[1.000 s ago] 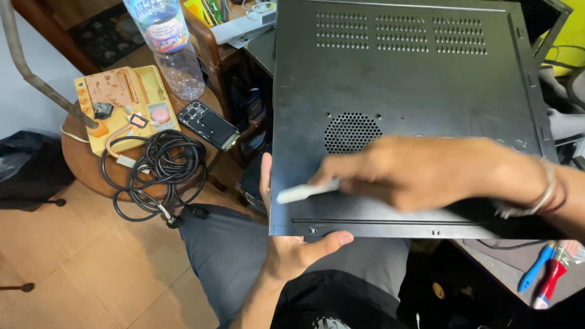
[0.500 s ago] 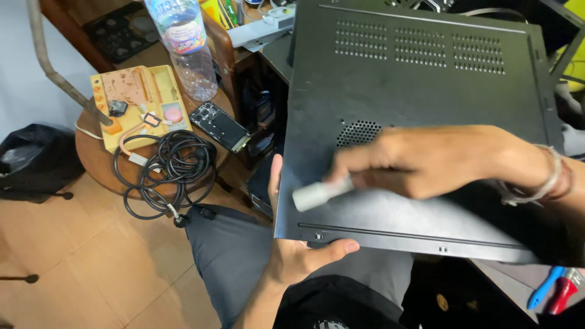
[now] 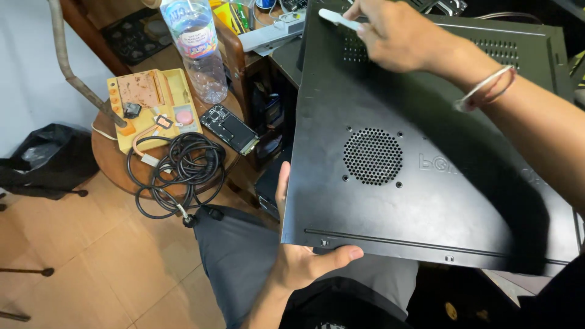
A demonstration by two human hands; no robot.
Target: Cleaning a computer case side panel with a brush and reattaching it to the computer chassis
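Resting across the person's lap, the case (image 3: 426, 183) is a big flat box of matte black sheet metal, tilted, its long axis running from the near right corner up toward the far left. A round honeycomb vent sits mid-panel, slotted vents lie along the far edge, and a pressed seam with small screws follows the near edge. The left hand (image 3: 304, 259) grasps the near left corner, thumb lying flat along the near edge and fingers curled under the side. The right hand (image 3: 396, 33) hovers over the far left corner, fingers clenched around a slim white tool (image 3: 339, 19) whose tip points left, past the case's edge; a thin band circles the wrist.

Left of the case stands a round wooden stool (image 3: 109, 161). On it lie a coiled black cable (image 3: 180, 173) at the near edge, a yellow wooden tray (image 3: 152, 106) in the middle, a clear plastic bottle (image 3: 198, 45) upright at the far edge, and a small dark circuit board (image 3: 230, 129) by the right edge.
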